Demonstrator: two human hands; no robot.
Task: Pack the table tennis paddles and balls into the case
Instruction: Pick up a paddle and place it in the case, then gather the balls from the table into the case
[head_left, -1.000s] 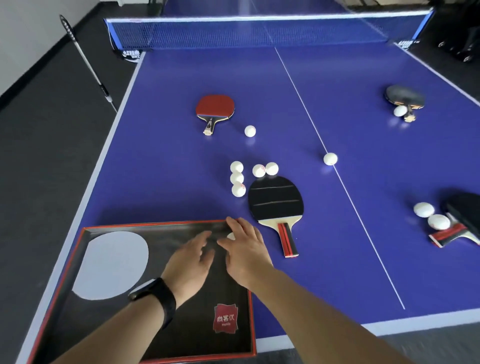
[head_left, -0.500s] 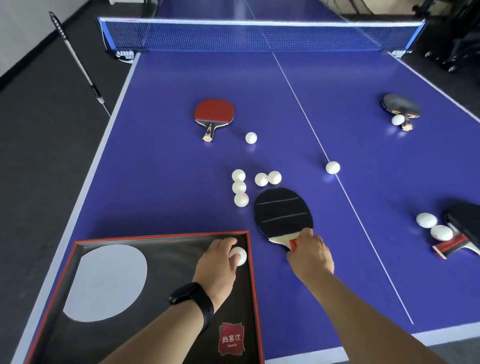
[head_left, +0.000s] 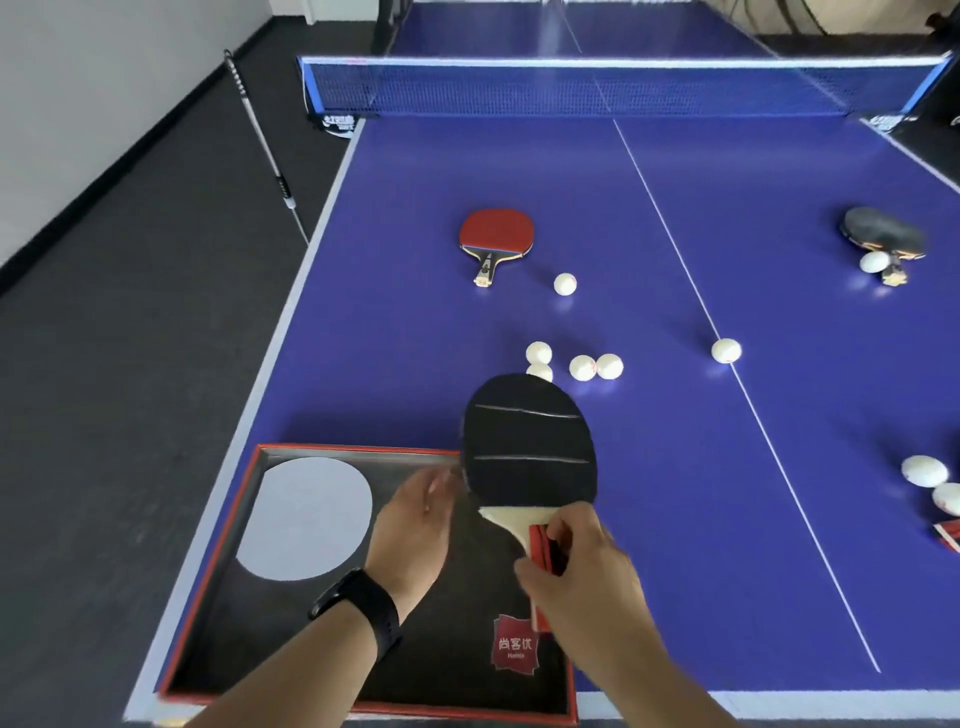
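Note:
The open black case (head_left: 358, 450) with a red rim and a grey oval recess (head_left: 306, 519) lies at the table's near left corner. My right hand (head_left: 587, 566) grips the red-and-black handle of a black paddle (head_left: 530, 441), held above the case's right edge with the blade pointing away. Inside the case, my left hand (head_left: 415, 525) is blurred beside the blade, and no ball shows in it. Several white balls (head_left: 582, 366) sit just beyond the blade. A red paddle (head_left: 496, 231) lies farther out, with one ball (head_left: 564, 284) close by.
Another ball (head_left: 726, 351) rests on the white centre line. At the far right lies a dark paddle (head_left: 883, 234) with a ball (head_left: 874, 262). Two balls (head_left: 924, 470) and a paddle handle (head_left: 948, 538) sit at the right edge. The net (head_left: 597, 88) spans the back.
My right hand took the black paddle by its handle, lifted it and brought it left toward the case. The ball seen in my left hand half a second ago is out of sight.

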